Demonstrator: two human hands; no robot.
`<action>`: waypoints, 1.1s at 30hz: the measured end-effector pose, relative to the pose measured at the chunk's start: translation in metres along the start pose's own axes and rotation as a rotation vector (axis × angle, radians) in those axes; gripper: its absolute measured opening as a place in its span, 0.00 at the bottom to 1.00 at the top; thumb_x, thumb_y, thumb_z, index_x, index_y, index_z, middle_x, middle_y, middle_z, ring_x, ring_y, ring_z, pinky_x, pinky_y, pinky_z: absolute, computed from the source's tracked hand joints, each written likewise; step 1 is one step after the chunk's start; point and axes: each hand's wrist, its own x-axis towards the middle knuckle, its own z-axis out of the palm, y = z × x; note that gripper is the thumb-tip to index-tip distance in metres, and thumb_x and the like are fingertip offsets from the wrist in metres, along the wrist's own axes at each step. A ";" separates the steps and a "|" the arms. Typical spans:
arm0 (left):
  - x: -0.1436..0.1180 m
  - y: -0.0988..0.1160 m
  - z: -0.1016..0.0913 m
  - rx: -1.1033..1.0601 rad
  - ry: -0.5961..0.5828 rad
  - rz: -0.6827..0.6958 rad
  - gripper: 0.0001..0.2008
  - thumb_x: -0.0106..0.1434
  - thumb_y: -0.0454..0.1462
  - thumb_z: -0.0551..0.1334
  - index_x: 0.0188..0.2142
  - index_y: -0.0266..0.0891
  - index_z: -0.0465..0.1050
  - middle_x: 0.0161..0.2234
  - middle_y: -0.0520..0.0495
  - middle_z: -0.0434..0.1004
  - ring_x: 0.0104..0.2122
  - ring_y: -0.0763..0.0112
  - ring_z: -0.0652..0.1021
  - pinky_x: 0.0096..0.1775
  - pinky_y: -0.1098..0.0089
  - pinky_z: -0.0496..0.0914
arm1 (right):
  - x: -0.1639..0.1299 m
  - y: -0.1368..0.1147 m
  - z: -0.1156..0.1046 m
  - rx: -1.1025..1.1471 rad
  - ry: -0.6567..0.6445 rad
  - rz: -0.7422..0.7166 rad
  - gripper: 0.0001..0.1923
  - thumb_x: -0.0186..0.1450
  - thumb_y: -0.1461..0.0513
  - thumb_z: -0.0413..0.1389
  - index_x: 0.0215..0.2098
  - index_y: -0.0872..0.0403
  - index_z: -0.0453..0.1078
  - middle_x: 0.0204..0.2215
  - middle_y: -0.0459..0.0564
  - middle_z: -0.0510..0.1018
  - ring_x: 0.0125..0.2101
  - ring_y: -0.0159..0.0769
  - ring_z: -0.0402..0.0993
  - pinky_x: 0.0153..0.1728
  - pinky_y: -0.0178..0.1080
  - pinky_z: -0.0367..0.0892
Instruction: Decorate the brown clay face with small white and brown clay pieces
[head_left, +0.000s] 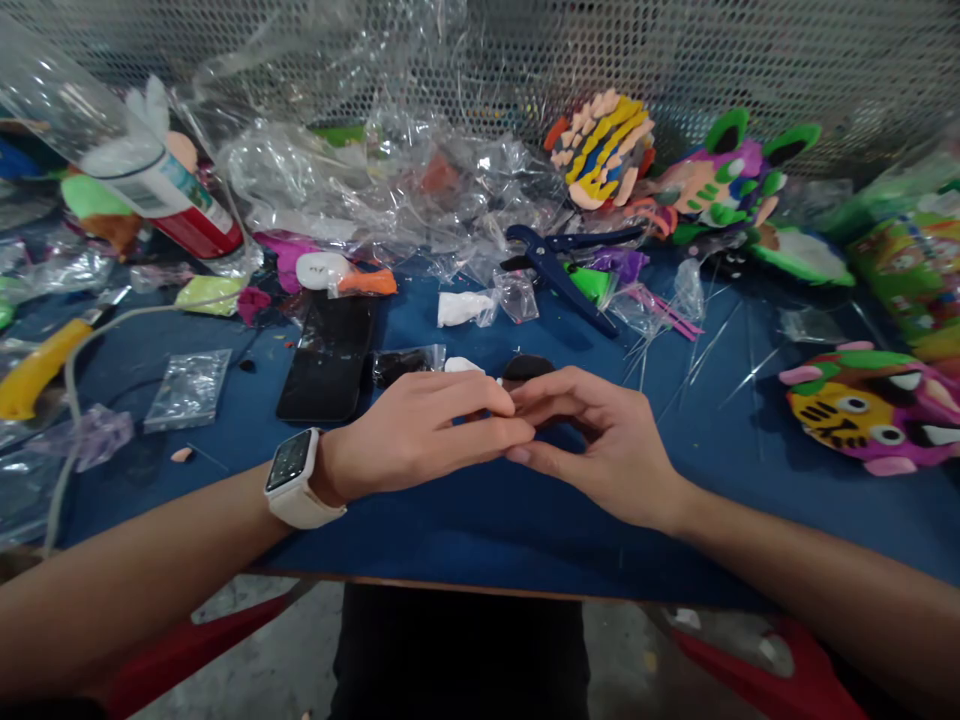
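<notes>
My left hand, with a white smartwatch on its wrist, and my right hand meet fingertip to fingertip above the blue table. Between the fingertips they pinch a small piece with a white tip; most of it is hidden by the fingers. Just behind the hands lie a black foam piece and a white foam piece. A black phone lies flat to the left of them.
Crumpled clear plastic bags pile up at the back. Blue pliers lie behind the hands. Colourful foam animal masks sit at the back right and right. A yellow-handled tool and a glue bottle are at the left.
</notes>
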 end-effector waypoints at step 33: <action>-0.001 0.003 -0.001 -0.020 0.055 0.017 0.05 0.74 0.32 0.65 0.47 0.40 0.80 0.36 0.49 0.84 0.31 0.72 0.81 0.34 0.71 0.76 | -0.002 0.001 -0.002 0.024 0.034 -0.011 0.22 0.61 0.55 0.76 0.51 0.48 0.78 0.36 0.48 0.89 0.47 0.48 0.88 0.54 0.52 0.82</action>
